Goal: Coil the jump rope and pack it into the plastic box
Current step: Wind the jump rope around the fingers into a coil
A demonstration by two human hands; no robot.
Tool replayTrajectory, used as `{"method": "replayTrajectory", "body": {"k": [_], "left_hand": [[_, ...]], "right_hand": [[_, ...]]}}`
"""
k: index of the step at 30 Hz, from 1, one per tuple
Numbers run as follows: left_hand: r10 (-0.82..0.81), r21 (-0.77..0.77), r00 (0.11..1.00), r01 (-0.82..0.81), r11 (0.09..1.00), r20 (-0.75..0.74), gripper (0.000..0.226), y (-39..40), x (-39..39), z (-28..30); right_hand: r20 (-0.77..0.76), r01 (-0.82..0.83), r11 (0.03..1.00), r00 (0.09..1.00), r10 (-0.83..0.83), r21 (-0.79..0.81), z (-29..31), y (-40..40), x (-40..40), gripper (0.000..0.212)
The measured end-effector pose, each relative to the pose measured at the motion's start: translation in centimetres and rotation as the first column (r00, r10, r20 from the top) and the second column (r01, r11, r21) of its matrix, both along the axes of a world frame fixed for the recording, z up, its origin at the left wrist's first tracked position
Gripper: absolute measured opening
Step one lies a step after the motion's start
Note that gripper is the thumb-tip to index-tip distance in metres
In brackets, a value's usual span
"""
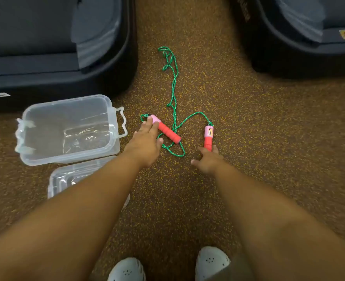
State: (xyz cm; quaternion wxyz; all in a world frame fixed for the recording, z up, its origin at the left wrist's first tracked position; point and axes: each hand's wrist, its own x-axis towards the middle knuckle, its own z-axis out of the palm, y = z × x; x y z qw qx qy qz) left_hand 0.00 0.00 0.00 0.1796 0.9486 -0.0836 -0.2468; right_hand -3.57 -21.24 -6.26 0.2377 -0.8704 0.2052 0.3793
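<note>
Green rope (172, 86) trails straight ahead of both hands on the floor, left hand (147, 142) resting flat-fingered on one handle (165, 130), right hand (207, 159) pinching the other handle (208, 136), box (66, 128) open just left.

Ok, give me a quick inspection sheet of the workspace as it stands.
Surface: speckled brown floor.
Job's things: green rope lies loose, uncoiled; box open, nothing seen inside; lid on the floor beside it, partly under the left arm.
Clutter: nothing seen.
Hands: left hand rests on the left handle; right hand touches the right handle at its base, grip unclear.
Cables: nothing seen.
Surroundings: dark machine bases ahead on both sides; white shoes.
</note>
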Motion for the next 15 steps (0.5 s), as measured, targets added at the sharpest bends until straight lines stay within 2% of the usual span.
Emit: {"method": "replayTrajectory", "body": {"k": [5,8,12,15], "left_hand": [[-0.002,-0.006,1.000,0.002,1.000,-0.015,0.059,0.6,-0.8,-0.6],[0.009,-0.019,1.000,-0.010,1.000,-0.026,0.058,0.9,-1.4,-0.6],[0.048,-0.039,0.998,-0.050,0.998,-0.046,0.058,1.0,-2.1,0.1],[0.078,-0.069,0.996,-0.080,0.994,-0.039,0.059,0.9,-2.2,1.1]], "right_hand": [[-0.131,0.004,1.000,0.991,-0.007,-0.017,-3.3,-0.5,-0.5,0.063],[-0.140,0.000,1.000,0.990,-0.001,-0.006,-4.1,-0.7,-0.7,0.061],[-0.022,0.080,0.997,0.997,-0.080,-0.005,-3.3,-0.6,-0.9,0.048],[0.208,0.207,0.978,0.958,-0.197,-0.029,-0.4,-0.2,0.1,0.030]]}}
